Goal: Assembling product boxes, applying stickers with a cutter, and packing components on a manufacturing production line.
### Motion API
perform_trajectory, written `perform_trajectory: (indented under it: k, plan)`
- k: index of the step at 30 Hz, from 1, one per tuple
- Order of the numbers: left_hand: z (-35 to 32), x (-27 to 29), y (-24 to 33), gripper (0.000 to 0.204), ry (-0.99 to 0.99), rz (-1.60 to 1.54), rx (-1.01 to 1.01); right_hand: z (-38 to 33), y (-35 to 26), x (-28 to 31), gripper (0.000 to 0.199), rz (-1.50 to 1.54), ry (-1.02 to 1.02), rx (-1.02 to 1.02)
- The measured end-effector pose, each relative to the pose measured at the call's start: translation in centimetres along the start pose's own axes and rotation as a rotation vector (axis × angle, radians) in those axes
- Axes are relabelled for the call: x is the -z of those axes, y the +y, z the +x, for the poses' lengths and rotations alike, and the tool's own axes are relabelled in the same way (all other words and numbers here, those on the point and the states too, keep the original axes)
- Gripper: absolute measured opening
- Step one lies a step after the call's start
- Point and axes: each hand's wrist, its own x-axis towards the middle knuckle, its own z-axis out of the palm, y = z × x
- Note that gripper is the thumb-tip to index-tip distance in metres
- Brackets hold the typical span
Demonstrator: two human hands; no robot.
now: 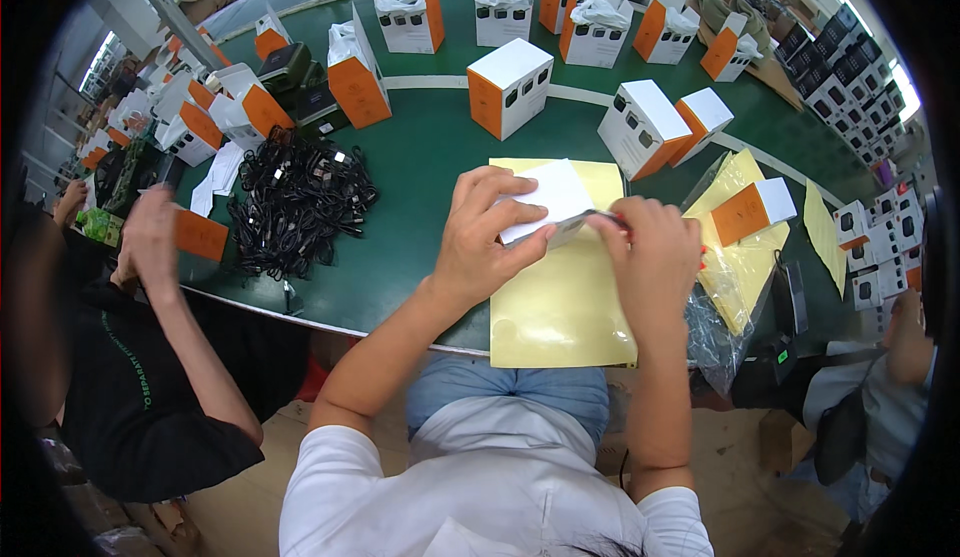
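A green table crosses the room, a pale line running along it. A grey post stands beyond its far left edge; brown floor lies below its near edge; bright light glows far right.

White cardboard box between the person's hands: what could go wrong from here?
The left hand holds the white cardboard box, and the right hand has a small dark object, too unclear to identify, by its side; a slip might scuff the box or catch the left fingers. The glossy yellow sheet beneath reaches the green table's front edge, so it might be nudged.
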Motion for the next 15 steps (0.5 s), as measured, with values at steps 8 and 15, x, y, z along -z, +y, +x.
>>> perform_trajectory:
  k: [8, 15]
  plan:
    - [-0.1, 0.1, -0.1, 0.023, 0.004, -0.006, -0.001, -0.3, -1.1, 0.2, 0.022, 0.307, 0.015, 0.321]
    - [0.2, 0.5, -0.1, 0.027, -0.006, -0.019, -0.01, 1.0, -0.3, -1.8, 0.021, 0.304, 0.025, 0.266]
